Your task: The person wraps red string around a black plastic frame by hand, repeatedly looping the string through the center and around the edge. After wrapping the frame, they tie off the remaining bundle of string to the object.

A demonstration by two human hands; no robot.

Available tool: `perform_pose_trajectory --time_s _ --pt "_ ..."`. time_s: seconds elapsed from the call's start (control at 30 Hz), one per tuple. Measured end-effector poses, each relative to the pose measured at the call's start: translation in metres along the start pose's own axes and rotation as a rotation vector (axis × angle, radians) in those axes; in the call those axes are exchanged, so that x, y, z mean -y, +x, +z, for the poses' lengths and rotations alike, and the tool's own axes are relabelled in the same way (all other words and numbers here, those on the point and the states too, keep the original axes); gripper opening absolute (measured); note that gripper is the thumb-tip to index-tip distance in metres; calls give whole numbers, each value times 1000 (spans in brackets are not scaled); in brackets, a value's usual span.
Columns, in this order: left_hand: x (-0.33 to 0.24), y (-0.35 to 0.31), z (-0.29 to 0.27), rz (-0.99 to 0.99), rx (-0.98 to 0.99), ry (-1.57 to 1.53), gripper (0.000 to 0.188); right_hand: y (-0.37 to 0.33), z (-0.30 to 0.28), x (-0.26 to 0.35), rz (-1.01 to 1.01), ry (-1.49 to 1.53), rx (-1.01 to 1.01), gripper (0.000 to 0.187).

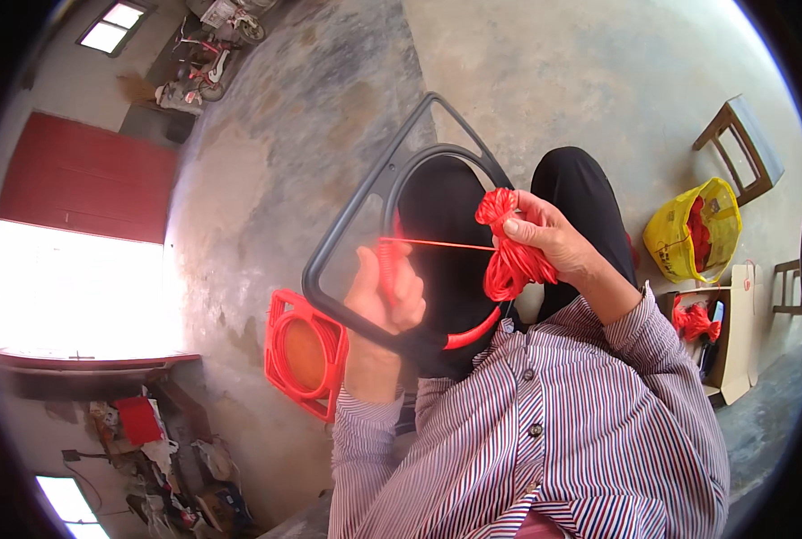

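Note:
My left hand (390, 292) is closed around the inner ring of a black plastic frame (388, 172), a rounded triangle resting over my lap. Red cord is wound on part of that ring, beside the left fingers and again along its lower right side. In my right hand (553, 238) is a tied bundle of red cord (513, 265), pinched near its upper end by thumb and fingers. One taut red strand (446, 244) runs from the bundle across to the ring at my left hand. The left fingertips are partly washed out by glare.
On the floor at left lies a red frame (279, 337) with a round centre. To the right stand a yellow bag (670, 238) with red contents, a cardboard box (740, 346) holding more red cord, and a wooden stool (733, 135). Shelf clutter (140, 422) sits lower left.

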State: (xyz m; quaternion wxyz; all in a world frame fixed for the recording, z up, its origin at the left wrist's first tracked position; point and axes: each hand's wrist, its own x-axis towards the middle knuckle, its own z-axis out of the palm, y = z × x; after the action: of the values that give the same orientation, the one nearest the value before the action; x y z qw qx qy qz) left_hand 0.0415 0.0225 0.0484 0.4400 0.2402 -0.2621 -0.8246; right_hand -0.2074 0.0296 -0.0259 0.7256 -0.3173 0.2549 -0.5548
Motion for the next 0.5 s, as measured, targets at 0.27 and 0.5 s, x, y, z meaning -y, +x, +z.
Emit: perform_pose_trajectory --time_s 0.27,0.5 --pt "6 1 -3 3 3 154 48 3 19 18 -120 334 -55 48" --pt "6 -2 12 -137 6 99 42 -3 34 32 -140 681 299 46"
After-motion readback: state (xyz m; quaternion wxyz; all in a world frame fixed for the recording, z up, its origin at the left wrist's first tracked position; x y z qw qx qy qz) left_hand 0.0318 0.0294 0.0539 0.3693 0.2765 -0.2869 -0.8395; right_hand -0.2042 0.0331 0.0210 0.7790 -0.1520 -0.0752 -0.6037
